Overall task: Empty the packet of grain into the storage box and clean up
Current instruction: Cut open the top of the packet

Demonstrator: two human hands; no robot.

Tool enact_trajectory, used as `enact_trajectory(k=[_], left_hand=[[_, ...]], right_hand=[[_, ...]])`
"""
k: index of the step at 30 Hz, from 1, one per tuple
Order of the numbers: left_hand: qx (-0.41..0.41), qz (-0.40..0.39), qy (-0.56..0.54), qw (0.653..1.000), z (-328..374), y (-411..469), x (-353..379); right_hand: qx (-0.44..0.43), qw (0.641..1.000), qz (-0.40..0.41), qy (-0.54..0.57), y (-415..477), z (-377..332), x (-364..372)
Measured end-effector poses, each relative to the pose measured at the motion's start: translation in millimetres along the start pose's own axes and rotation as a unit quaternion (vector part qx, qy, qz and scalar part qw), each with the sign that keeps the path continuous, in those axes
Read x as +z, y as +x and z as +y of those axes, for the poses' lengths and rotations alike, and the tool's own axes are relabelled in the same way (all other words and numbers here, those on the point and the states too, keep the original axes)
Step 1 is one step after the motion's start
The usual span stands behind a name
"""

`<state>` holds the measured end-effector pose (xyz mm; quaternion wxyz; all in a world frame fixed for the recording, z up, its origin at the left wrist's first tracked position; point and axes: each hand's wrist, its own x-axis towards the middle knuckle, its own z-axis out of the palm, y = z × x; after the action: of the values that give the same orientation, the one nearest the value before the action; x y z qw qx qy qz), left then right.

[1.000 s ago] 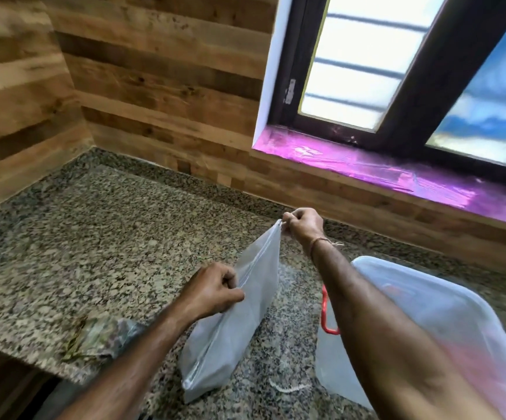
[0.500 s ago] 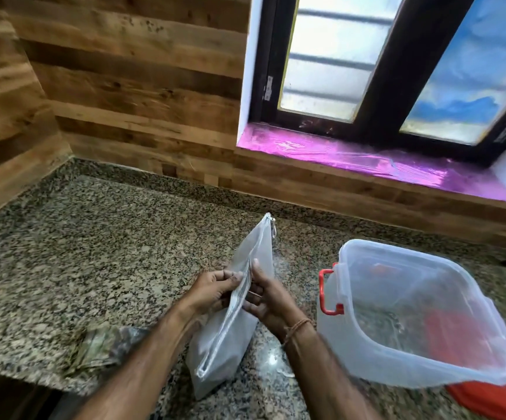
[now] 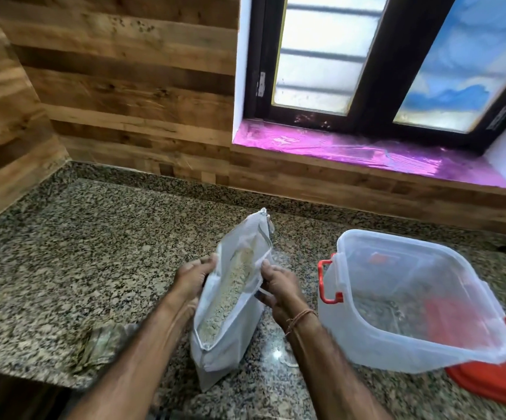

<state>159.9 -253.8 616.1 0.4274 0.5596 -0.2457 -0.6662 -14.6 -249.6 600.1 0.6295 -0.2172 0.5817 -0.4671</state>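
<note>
A white translucent packet (image 3: 230, 338) stands on the granite counter (image 3: 79, 253), its top pulled apart so pale grain (image 3: 230, 295) shows inside. My left hand (image 3: 192, 278) grips the packet's left lip. My right hand (image 3: 279, 284) pinches the right lip, a thread band around its wrist. To the right stands a clear plastic storage box (image 3: 412, 298) with a red latch (image 3: 326, 281), open at the top, with little in it.
A red lid (image 3: 503, 380) lies under the box's near right corner. A crumpled greenish wrapper (image 3: 103, 347) lies near the counter's front left edge. A small white scrap (image 3: 288, 363) lies beside the packet. Wood-panelled walls and a pink-lined window sill (image 3: 367, 153) bound the back.
My right hand came down from the packet's far top corner to its right lip. Both hands have spread the mouth, so the grain shows. The view has swung right, bringing the whole box in.
</note>
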Motion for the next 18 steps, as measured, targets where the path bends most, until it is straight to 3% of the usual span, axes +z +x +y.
enact_trajectory(k=[4, 8, 11, 14, 18], left_hand=[[0.003, -0.033, -0.05, 0.998, -0.1, 1.0, -17.4], [0.015, -0.08, 0.067, 0.994, -15.8, -12.9, -13.7], [0.058, -0.054, 0.157, 0.984, -22.9, -20.1, -11.8], [0.1, -0.025, 0.196, 0.975, -23.6, -20.0, -12.6], [0.122, -0.01, 0.213, 0.969, -16.7, -24.3, -3.2]], right_hand=[[-0.034, 0.996, -0.009, -0.076, -3.4, -6.6, -3.6], [-0.072, 0.986, -0.019, -0.151, 6.8, -23.3, 9.0], [-0.076, 0.978, -0.015, -0.192, 18.8, -28.5, 16.0], [-0.078, 0.977, 0.008, -0.197, 30.9, -28.9, 13.7], [-0.043, 0.99, -0.025, -0.133, 29.9, -28.9, 5.7]])
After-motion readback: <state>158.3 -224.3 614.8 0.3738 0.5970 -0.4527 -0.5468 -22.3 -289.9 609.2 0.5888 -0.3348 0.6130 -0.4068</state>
